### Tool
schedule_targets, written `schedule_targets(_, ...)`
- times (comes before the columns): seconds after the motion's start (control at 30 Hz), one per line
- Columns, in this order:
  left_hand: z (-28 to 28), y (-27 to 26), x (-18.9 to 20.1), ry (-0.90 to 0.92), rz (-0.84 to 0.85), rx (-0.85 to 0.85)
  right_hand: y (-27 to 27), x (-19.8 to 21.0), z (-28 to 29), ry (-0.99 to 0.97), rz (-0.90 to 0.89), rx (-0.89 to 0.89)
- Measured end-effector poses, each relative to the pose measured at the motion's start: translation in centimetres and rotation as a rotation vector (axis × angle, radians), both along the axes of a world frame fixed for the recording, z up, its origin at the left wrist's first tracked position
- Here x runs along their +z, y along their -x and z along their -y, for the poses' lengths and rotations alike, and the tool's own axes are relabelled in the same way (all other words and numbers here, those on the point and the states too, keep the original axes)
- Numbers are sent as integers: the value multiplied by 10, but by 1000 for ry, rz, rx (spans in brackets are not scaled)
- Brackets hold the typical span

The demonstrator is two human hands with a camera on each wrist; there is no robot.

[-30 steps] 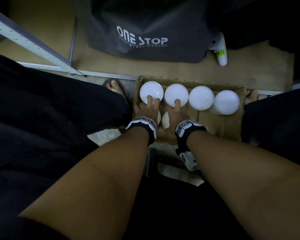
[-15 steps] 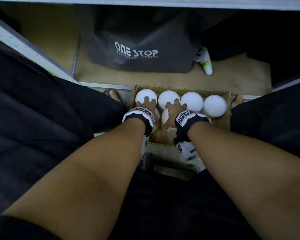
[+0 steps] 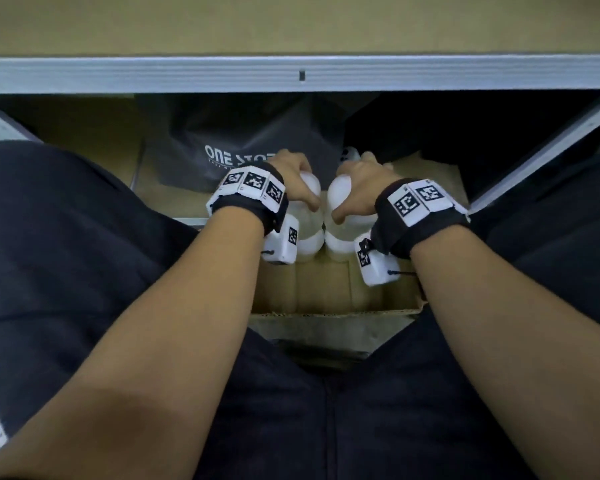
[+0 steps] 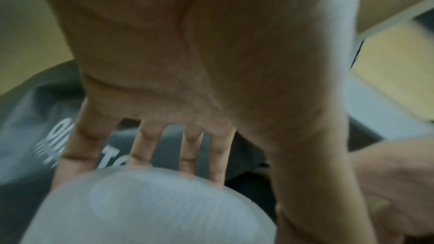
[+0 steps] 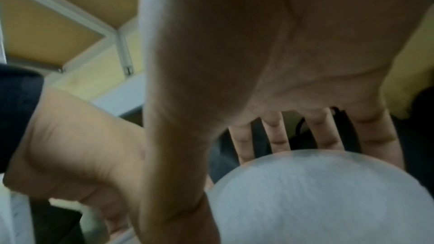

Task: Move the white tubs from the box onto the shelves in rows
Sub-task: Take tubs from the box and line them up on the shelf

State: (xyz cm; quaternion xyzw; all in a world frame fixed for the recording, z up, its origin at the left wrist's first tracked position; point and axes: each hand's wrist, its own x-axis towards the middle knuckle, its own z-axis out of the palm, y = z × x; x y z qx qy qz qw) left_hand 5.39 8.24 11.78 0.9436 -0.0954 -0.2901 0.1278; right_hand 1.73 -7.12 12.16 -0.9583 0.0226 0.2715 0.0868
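My left hand [image 3: 293, 178] grips a white tub [image 3: 309, 216] from above, fingers curled over its lid. My right hand [image 3: 357, 183] grips a second white tub [image 3: 340, 202] the same way. The two tubs hang side by side, nearly touching, above the open cardboard box [image 3: 326, 296]. In the left wrist view the round lid [image 4: 150, 207] sits under the palm with the fingers [image 4: 143, 147] over its far rim. The right wrist view shows the same hold on its tub [image 5: 317, 201]. The other tubs in the box are hidden behind my hands.
A grey metal shelf edge [image 3: 302, 74] crosses the top, with a tan shelf board above it. On the lower shelf stand a dark "ONE STOP" bag [image 3: 236, 157] and a white bottle [image 3: 349, 154]. My dark-clothed legs flank the box.
Both hands have closed on a tub each and risen out of the box, away from the row of tubs. The head view has tilted up, bringing the shelf edge into sight.
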Motion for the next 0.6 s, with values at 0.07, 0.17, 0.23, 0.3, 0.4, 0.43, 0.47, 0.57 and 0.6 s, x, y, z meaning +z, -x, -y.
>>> schedule_targets(0.07,4,-3,25,33,35,-13,2,25,10,-20,52,-31)
schedule_targets(0.17,6,-5,63,65,67,-52,8,62,22,-70,147,-63)
schedule_targets(0.23,8,-3,90,74,92,-79,11,84,26,-108,191,-68)
schedule_targets(0.3,8,0,114,84,125,-105,13,104,29,-135,220,-71)
schedule_targets(0.4,6,4,147,109,207,-118,15,132,37,-174,315,-74)
schedule_targets(0.43,5,6,156,128,244,-111,15,141,40,-197,347,-71)
schedule_targets(0.47,3,7,164,155,284,-106,14,149,42,-219,377,-63)
schedule_targets(0.57,-2,9,181,258,398,-80,11,172,47,-252,470,-38)
schedule_targets(0.6,-3,9,185,285,438,-69,9,178,48,-263,508,-31)
